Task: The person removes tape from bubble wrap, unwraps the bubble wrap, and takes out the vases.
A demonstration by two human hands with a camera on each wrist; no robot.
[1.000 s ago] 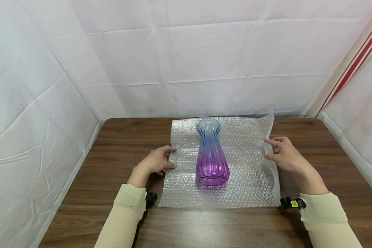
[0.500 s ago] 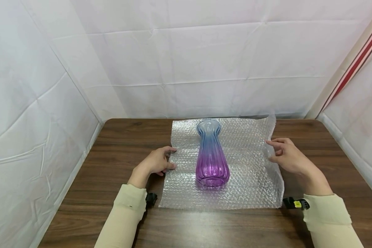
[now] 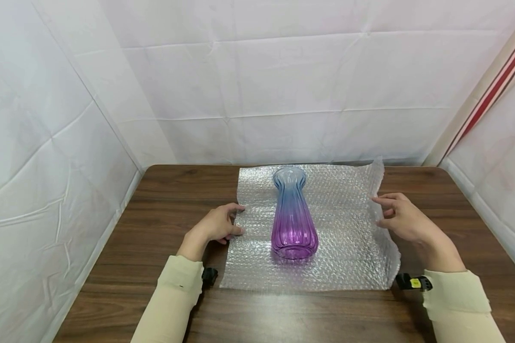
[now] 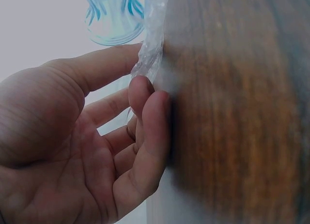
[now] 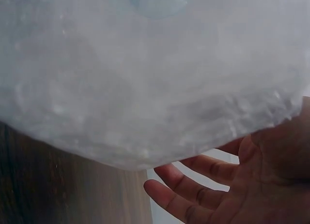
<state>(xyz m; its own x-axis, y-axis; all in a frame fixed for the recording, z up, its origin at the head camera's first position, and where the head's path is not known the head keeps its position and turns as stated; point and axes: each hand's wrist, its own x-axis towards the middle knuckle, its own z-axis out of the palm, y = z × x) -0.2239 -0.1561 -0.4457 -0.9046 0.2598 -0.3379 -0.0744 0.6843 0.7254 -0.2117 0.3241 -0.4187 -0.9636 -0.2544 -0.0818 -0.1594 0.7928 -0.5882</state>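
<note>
A ribbed glass vase (image 3: 293, 219), blue at the mouth and purple at the base, lies on its side on a sheet of bubble wrap (image 3: 343, 257), mouth toward the back wall. At the sheet's left edge, my left hand (image 3: 218, 223) pinches the wrap between thumb and fingers; the left wrist view shows the gathered edge (image 4: 152, 50) there. My right hand (image 3: 405, 219) holds the opposite edge, which is slightly raised. Seen from the right wrist, the sheet (image 5: 121, 98) covers part of that hand's fingers, and the vase's pale rim (image 5: 160, 1) appears at the top.
Under the sheet is a dark wood-grain table (image 3: 171, 190). White cloth walls (image 3: 283, 85) stand at the back and both sides, with a red-striped strip (image 3: 493, 95) in the right corner. The wrap's far right corner sticks up near the back wall.
My right hand has shifted a little to the right, and the wrap's right edge has moved out with it. The left hand and the vase stay practically in place.
</note>
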